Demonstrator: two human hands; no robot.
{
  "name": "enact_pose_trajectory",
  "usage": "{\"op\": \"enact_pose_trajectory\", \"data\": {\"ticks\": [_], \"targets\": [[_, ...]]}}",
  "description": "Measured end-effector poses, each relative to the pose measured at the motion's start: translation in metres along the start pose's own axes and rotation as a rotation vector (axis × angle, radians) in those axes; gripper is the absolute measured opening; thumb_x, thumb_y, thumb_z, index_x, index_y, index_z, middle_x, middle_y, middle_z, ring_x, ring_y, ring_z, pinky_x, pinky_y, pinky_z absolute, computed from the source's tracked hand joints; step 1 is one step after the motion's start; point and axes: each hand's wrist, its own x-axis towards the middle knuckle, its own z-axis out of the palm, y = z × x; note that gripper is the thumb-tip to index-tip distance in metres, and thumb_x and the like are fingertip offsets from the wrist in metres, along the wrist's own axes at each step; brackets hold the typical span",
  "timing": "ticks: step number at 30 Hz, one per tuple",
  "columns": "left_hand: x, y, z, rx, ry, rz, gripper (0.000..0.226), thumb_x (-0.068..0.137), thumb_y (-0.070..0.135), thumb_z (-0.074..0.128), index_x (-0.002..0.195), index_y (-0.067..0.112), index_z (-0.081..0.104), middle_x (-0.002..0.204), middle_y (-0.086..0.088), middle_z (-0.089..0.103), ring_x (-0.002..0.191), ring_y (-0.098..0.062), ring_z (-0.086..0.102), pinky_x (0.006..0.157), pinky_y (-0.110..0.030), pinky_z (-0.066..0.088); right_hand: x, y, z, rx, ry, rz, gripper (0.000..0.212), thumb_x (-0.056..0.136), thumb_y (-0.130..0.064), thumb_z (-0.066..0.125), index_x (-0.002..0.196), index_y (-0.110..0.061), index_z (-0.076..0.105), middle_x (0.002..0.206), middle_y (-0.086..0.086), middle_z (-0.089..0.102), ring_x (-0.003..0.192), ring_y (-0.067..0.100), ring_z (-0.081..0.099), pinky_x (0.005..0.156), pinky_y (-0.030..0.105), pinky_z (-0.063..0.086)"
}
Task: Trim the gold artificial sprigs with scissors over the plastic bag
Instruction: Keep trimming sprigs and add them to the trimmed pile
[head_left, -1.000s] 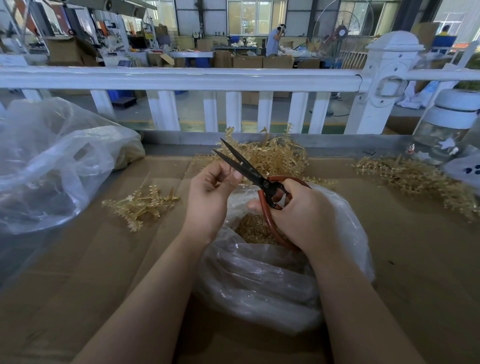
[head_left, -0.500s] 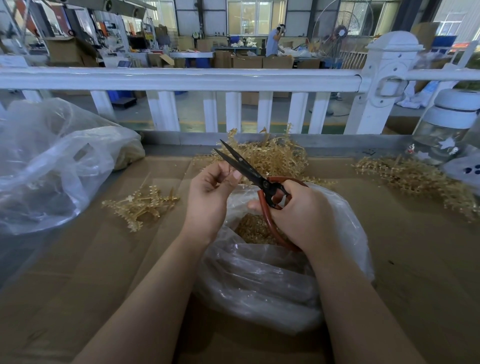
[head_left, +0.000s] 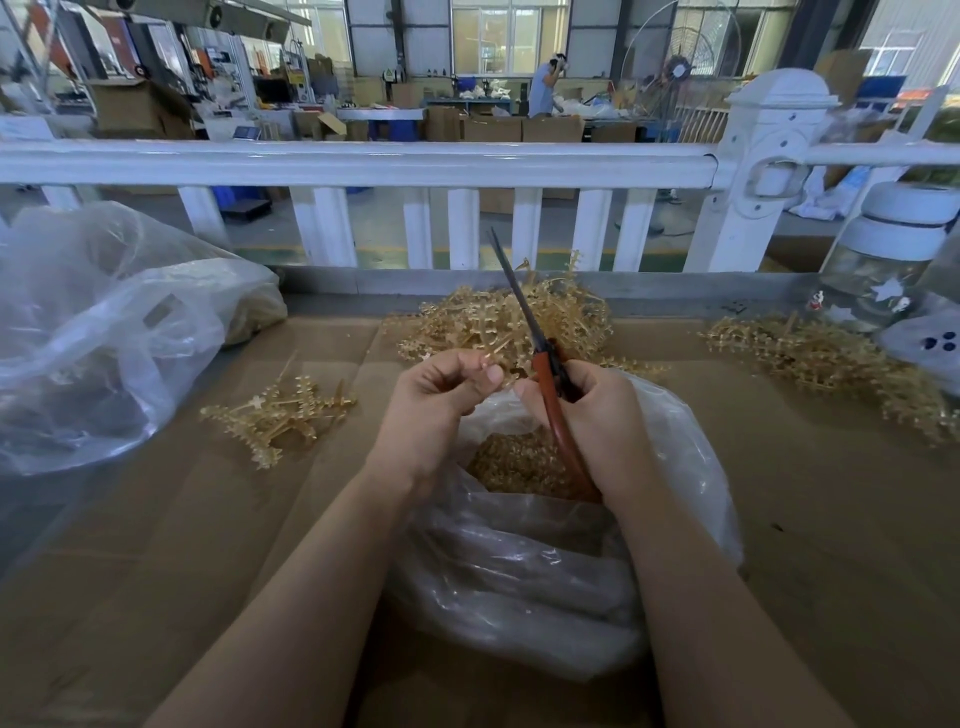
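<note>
Left hand (head_left: 441, 395): pinches a small sprig (head_left: 496, 347) above the bag (head_left: 691, 467), mid-worktop.
Right hand (head_left: 597, 415): clamped round the scissors (head_left: 545, 374), blades together.
Risk: blades near fingertips may nick them; offcuts could miss the bag.

Both forearms are bare from the lower edge of the view up to the wrists, with no sleeve, cuff or glove on either. The left grip (head_left: 441, 400) carries no ring, band or watch that shows, and its fingernails are short and unpainted. The right grip (head_left: 597, 415) is likewise bare of jewellery across the back and at the wrist just behind it, and its nails are mostly hidden.
</note>
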Motion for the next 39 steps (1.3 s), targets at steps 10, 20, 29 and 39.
{"op": "enact_pose_trajectory", "data": {"ticks": [10,20,29,39], "targets": [[-0.0015,-0.0020,-0.0004,-0.040,-0.065,-0.078,0.005,0.082,0.008,0.068,0.082,0.004,0.068,0.080,0.002,0.072,0.074,-0.006,0.065,0.072,-0.021,0.053,0.0005,0.0003,0.0009,0.048,-0.003,-0.013,0.007,0.084,-0.028,0.081,0.085,-0.027,0.073,0.075,-0.010,0.074,0.067,0.006,0.069,0.059,0.019,0.053],[0.0011,0.0042,-0.0047,0.018,0.030,-0.183,0.022,0.078,0.039,0.068,0.067,0.020,0.069,0.075,0.000,0.067,0.065,-0.009,0.051,0.065,-0.020,0.041,-0.0014,-0.0019,0.0006,-0.012,-0.071,-0.091,0.012,0.089,-0.024,0.076,0.082,-0.032,0.069,0.074,-0.020,0.072,0.069,-0.001,0.067,0.059,0.010,0.048],[0.0024,0.0037,-0.0066,-0.111,0.074,-0.213,0.010,0.070,0.020,0.076,0.075,0.013,0.070,0.064,0.003,0.064,0.058,-0.007,0.051,0.061,-0.019,0.040,-0.0003,-0.0008,-0.0001,-0.111,-0.030,-0.071,0.013,0.087,-0.029,0.077,0.081,-0.034,0.067,0.073,-0.022,0.071,0.069,0.001,0.067,0.065,0.023,0.054],[0.0021,0.0053,-0.0085,-0.112,0.135,-0.140,0.026,0.084,0.010,0.066,0.060,0.021,0.065,0.060,0.006,0.055,0.059,-0.008,0.044,0.062,-0.021,0.037,-0.0072,-0.0005,-0.0028,-0.477,-0.032,-0.197,0.059,0.070,-0.079,0.066,0.108,-0.035,0.062,0.093,-0.019,0.067,0.086,0.001,0.062,0.070,0.023,0.051]]}}
